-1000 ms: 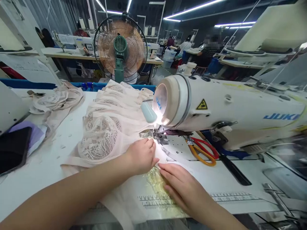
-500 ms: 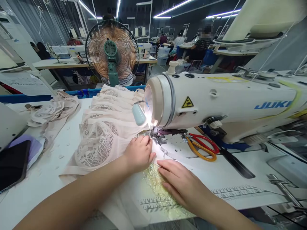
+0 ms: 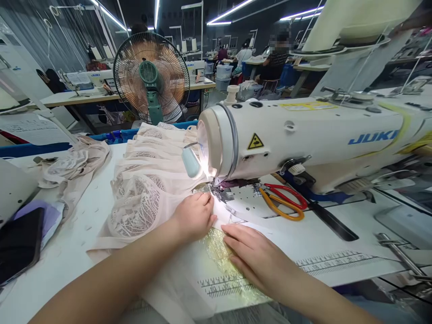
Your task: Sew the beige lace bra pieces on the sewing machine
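My left hand (image 3: pixel 194 216) rests with curled fingers on pale pink lace fabric (image 3: pixel 138 207), pressing it down just before the presser foot (image 3: pixel 219 193) of a white Juki sewing machine (image 3: pixel 303 139). My right hand (image 3: pixel 254 256) lies flat, fingers stretched out and together, on the same fabric over a yellowish taped patch (image 3: pixel 219 261) of the table. The machine's lamp lights the needle area brightly.
A stack of pink lace pieces (image 3: pixel 155 144) runs back toward a standing fan (image 3: pixel 150 76). Red and orange scissors (image 3: pixel 283 202) lie under the machine arm. A dark phone (image 3: pixel 18 243) sits at the left edge. More fabric (image 3: pixel 70 164) is heaped far left. People work at distant tables.
Both hands have stayed pressed on the fabric at the presser foot, hardly shifting. The view has drifted slightly, so the machine and fan sit a little further left.
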Demonstrator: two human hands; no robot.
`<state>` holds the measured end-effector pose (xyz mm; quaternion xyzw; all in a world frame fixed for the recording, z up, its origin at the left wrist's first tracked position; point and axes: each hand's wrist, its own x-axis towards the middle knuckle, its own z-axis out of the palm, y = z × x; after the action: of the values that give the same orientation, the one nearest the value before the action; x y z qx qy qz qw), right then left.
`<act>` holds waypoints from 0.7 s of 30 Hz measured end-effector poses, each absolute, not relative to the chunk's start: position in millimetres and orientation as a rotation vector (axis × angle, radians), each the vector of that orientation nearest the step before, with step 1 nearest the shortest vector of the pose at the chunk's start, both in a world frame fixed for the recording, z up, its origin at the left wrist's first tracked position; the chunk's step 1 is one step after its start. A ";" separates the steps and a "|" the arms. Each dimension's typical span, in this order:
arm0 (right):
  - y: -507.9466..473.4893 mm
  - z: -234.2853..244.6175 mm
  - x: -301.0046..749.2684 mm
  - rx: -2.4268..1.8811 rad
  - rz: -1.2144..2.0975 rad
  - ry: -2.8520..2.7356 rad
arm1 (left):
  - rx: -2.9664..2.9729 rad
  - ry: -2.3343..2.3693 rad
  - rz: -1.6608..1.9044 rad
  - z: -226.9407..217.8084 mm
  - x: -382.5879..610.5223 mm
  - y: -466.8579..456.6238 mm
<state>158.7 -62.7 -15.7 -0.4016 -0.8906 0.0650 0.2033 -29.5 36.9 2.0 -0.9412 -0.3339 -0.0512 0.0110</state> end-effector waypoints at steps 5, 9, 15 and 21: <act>-58.7 -17.1 156.9 -1.144 0.199 -2.481 | -2.911 -1.024 -0.143 1.2 -30.6 44.4; -51.6 -17.7 153.1 -1.152 0.189 -2.471 | -2.868 -0.937 -0.163 0.6 -34.0 56.5; -45.6 -18.4 146.7 -1.103 0.179 -2.434 | -2.772 -0.672 -0.380 -4.2 -38.2 36.1; -48.7 -15.5 145.1 -1.013 0.181 -2.379 | -2.817 -0.644 -0.375 -1.7 -45.3 7.3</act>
<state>145.1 -48.7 -15.5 -0.3763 -0.8833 0.0673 0.2715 -45.3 7.3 -1.7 -0.9605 -0.2196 -0.1278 0.1138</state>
